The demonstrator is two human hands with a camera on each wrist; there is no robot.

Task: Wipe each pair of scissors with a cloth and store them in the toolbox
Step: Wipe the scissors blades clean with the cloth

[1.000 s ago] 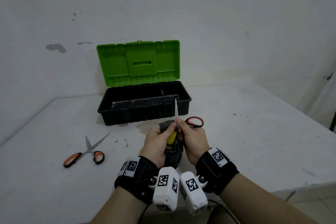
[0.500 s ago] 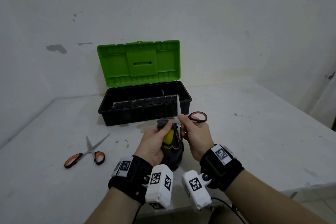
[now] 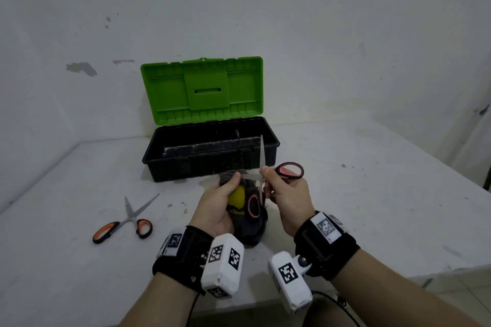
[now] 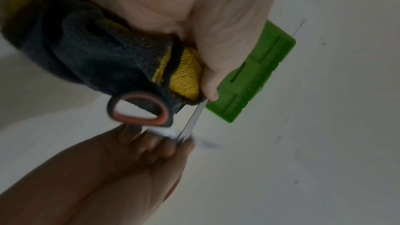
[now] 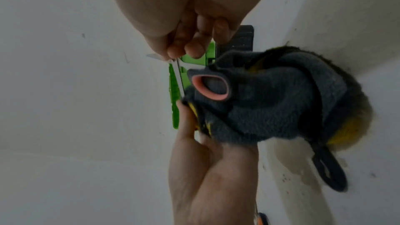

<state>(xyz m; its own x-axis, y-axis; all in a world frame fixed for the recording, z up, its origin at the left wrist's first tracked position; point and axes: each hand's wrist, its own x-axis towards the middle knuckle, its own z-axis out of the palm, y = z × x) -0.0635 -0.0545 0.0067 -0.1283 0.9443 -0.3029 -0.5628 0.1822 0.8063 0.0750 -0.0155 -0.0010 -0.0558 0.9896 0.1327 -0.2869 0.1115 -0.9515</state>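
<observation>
Black wristbands [image 3: 186,255], white camera pods [image 3: 223,263] bearing square markers.

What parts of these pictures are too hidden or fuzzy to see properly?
- Head view: the toolbox floor near its front wall is hidden by that wall.
- Head view: one blade tip of the red-handled scissors is buried in the cloth.
- Left wrist view: the right hand is motion-blurred.

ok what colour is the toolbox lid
Bright green lid on a black plastic toolbox base, clearest in the head view.
</observation>
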